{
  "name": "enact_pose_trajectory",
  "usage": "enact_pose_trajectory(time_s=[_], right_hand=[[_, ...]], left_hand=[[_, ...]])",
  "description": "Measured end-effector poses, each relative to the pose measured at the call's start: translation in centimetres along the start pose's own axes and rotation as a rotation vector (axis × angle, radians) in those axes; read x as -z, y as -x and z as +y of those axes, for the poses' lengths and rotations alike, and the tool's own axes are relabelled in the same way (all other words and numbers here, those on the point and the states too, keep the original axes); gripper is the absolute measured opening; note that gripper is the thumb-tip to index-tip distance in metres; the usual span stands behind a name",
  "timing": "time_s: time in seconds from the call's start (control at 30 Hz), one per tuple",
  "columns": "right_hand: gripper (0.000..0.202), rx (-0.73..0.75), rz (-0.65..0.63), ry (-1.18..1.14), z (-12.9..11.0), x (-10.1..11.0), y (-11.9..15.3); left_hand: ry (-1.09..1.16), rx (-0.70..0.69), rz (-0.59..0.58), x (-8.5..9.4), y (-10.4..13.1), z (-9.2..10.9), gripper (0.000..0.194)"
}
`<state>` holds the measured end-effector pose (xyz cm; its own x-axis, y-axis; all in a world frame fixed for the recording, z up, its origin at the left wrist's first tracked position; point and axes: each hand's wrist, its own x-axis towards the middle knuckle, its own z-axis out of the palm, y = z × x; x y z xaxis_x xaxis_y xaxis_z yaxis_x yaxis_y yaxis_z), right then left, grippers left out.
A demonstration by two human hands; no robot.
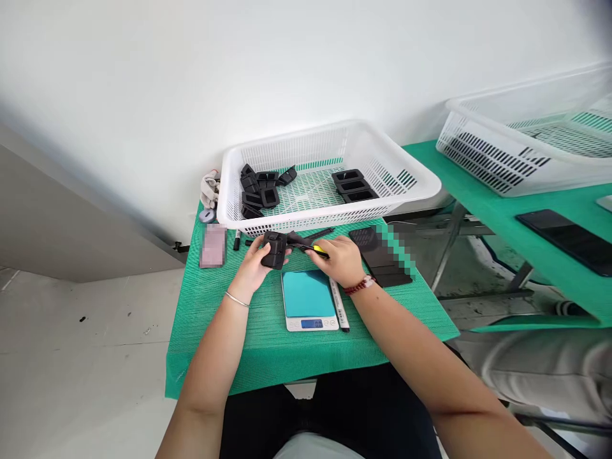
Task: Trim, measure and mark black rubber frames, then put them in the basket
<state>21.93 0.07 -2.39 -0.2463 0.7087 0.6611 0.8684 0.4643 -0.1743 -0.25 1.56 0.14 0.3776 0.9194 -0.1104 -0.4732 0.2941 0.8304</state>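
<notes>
At left, the left hand pinches 1 black molded part between thumb and fingers, holding it above the green-covered table, just behind the scale, which reads 0.0. Right of the part, the yellow-and-black tool points toward it; whether its tip touches is too small to tell. The right hand is closed around the tool's handle, so the part lies between the 2 hands, in the left one's grip. The step in hand appears to be working the part's right side with the tool; the next move calls for a steady left pinch, fingertips clear of the tip, and small right-hand strokes. Farther right lies a dark tablet-like object.
</notes>
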Motion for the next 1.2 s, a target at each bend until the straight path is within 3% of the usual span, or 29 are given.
enact_pose_trajectory(time_s=[0.17,0.3,0.5,0.7,1.0,1.2], right_hand=[[0.033,0.022,0.003,0.011,-0.02,-0.05,-0.03],[0.031,0.016,0.034,0.018,-0.01,-0.08,-0.03],[0.031,0.08,0.112,-0.018,-0.2,0.1,-0.03],[0.03,0.136,0.075,-0.048,-0.66,0.28,0.0],[0.022,0.063,0.204,-0.008,-0.64,0.47,0.01],[0.027,0.143,0.115,-0.068,-0.77,0.64,-0.03]], left_hand=[[-0.075,0.05,0.057,0.47,-0.11,-0.02,0.045],[-0.124,0.05,0.037,0.69,-0.05,-0.04,0.038],[-0.036,0.052,0.117,0.48,-0.06,0.06,0.036],[-0.001,0.074,0.078,0.3,0.01,0.01,0.038],[-0.028,0.042,0.011,0.55,-0.02,-0.01,0.039],[-0.015,0.038,0.035,0.58,-0.07,0.0,0.038]])
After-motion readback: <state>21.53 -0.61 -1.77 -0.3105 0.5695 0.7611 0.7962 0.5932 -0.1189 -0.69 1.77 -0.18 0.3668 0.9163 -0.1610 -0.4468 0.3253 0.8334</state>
